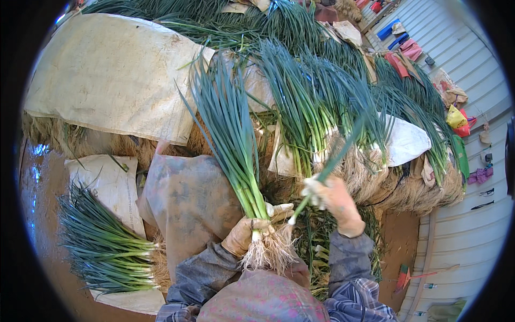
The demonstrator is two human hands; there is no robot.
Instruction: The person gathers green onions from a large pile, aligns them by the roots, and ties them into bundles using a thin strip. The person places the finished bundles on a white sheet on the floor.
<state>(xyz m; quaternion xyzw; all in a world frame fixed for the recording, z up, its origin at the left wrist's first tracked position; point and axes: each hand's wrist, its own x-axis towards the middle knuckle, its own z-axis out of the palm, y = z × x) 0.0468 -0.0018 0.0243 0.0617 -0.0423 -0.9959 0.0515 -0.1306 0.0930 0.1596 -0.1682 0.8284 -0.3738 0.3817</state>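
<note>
A bunch of green onions stands up in front of me, its leaves fanning away and its pale roots hanging near my apron. My left hand, in a dirty light glove, grips it just above the roots. To its right, my gloved right hand is closed around a single green onion. That one tilts, its white bulb end down by the left hand's fingers and its leaves up to the right. Its leaves are partly blurred.
A pile of green onions with roots toward me lies ahead, partly under a cream woven sheet. At left, another onion bundle rests on a woven sack. Loose leaf scraps lie below my right hand. A corrugated wall runs along the right.
</note>
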